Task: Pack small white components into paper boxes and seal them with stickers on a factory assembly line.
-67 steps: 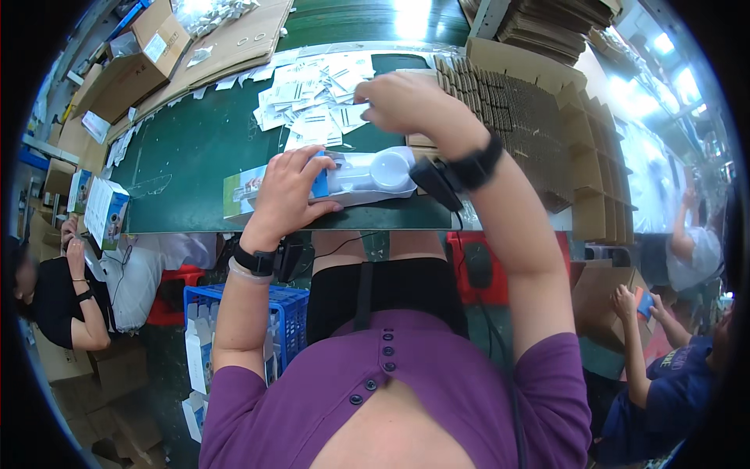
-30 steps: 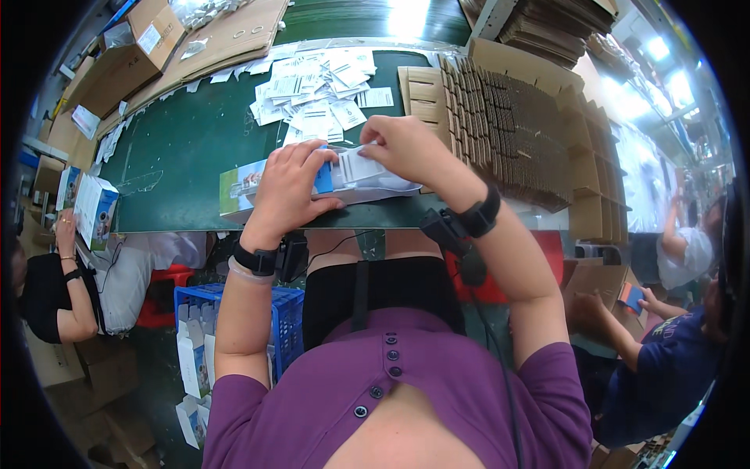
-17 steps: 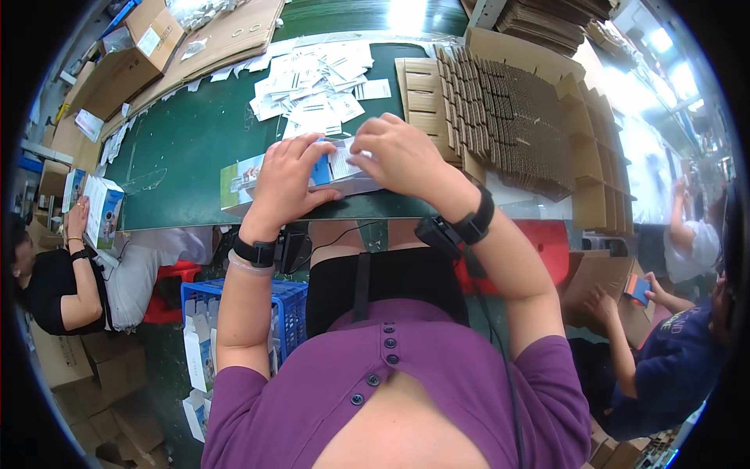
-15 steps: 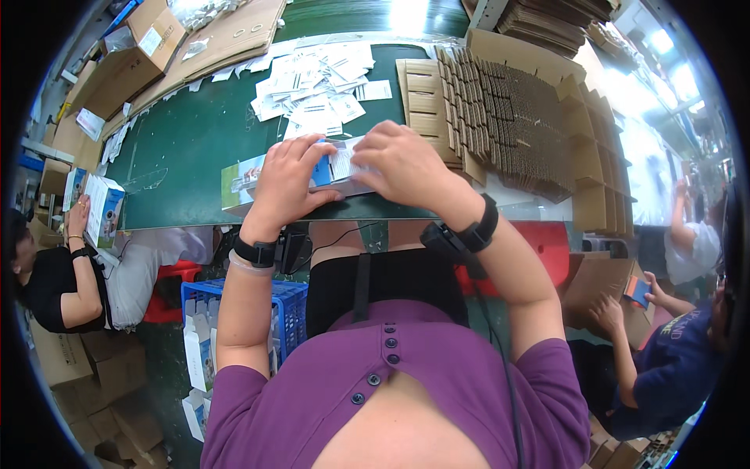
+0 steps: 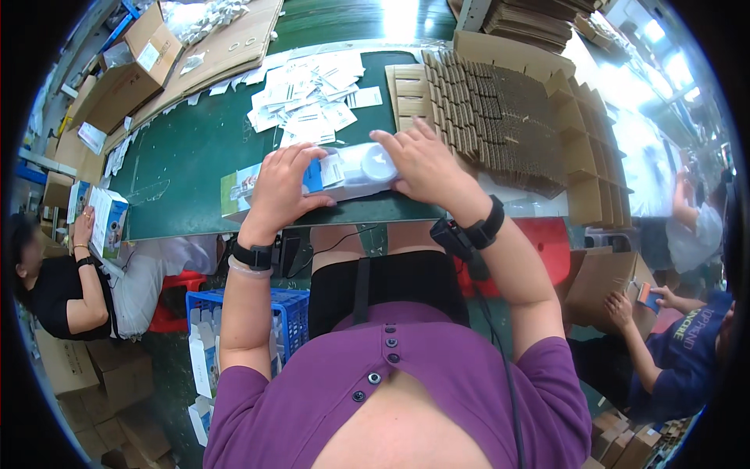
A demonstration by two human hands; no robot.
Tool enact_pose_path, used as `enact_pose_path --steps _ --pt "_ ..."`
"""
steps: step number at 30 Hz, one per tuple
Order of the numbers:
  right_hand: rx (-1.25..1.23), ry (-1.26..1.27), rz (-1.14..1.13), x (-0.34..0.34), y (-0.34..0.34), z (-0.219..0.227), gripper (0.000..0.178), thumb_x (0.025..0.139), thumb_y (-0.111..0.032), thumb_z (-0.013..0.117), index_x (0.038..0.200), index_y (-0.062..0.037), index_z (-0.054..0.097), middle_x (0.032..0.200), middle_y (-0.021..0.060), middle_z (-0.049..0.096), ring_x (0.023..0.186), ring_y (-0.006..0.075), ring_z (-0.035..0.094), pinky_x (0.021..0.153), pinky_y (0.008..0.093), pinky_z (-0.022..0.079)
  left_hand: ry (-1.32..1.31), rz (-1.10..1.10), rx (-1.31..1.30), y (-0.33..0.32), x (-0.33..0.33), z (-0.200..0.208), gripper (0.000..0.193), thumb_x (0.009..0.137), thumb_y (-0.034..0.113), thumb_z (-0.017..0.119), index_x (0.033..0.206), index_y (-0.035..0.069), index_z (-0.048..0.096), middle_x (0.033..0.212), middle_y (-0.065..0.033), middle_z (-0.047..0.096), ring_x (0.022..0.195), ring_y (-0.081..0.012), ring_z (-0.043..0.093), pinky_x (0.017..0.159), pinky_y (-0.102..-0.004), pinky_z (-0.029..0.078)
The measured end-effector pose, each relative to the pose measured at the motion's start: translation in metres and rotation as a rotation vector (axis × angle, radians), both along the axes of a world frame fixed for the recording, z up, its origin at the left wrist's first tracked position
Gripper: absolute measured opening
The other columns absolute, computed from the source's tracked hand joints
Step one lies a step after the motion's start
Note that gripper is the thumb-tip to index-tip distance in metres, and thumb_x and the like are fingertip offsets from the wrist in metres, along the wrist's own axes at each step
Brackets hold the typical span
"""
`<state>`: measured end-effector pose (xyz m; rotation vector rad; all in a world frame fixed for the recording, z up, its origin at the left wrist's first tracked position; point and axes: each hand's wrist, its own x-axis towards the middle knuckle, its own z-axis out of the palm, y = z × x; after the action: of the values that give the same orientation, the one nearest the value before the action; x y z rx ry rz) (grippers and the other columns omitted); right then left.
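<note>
A slim printed box [image 5: 233, 194] in green, blue and white lies along the near edge of the green table. Over its middle, my left hand [image 5: 281, 186] is wrapped, thumb on the near side and fingers on the far side. A white item in clear plastic [image 5: 363, 170], with a round end, sticks out of the box's right end. My right hand [image 5: 431, 166] grips the outer end of this item between thumb and fingers. A small folded white paper [image 5: 332, 168] lies against the item at the box opening. How far the item reaches inside is hidden.
Beyond my hands lies a pile of white leaflets [image 5: 308, 98]. Folded cardboard dividers [image 5: 500, 117] stand at the right. A blue crate [image 5: 293, 313] with boxes is below the table at left. Co-workers sit at both sides, one by a cardboard box [image 5: 613, 285].
My right hand has shifted right and opened wider around the item's end, showing its round white shape. My left hand stays on the box.
</note>
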<state>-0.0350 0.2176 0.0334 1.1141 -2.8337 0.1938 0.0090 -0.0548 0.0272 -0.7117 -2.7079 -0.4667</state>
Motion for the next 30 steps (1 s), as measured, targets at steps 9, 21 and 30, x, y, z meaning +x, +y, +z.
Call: enact_pose_path --steps 9,21,30 --pt "-0.563 -0.082 0.137 0.008 -0.017 0.032 0.072 0.077 -0.01 0.079 0.139 -0.0056 0.044 0.126 0.0159 0.06 0.118 0.033 0.059 0.1 0.0426 0.047 0.116 0.016 0.286 0.02 0.0 0.021 0.085 0.058 0.031 0.094 0.128 0.007 0.052 0.125 -0.0107 0.061 0.117 -0.0307 0.057 0.1 -0.0417 0.042" --pt "-1.106 0.233 0.054 0.029 -0.015 0.031 0.054 0.093 -0.009 0.064 0.141 0.0015 0.041 0.136 0.021 0.053 0.124 0.0307 0.055 0.106 0.0393 0.042 0.11 -0.002 1.295 0.057 -0.013 0.001 0.098 0.069 0.02 0.091 0.144 0.003 0.031 0.14 -0.0139 0.046 0.126 -0.0263 0.049 0.107 -0.0385 0.04" --pt "-1.086 -0.354 0.038 0.034 -0.04 -0.013 0.056 0.103 -0.032 0.052 0.142 0.005 0.038 0.132 0.0211 0.054 0.124 0.0286 0.052 0.106 0.0386 0.04 -0.049 -0.075 1.102 0.072 0.009 -0.005 0.099 0.076 0.007 0.077 0.155 0.003 0.018 0.151 -0.0175 0.036 0.138 -0.0287 0.041 0.11 -0.0382 0.037"
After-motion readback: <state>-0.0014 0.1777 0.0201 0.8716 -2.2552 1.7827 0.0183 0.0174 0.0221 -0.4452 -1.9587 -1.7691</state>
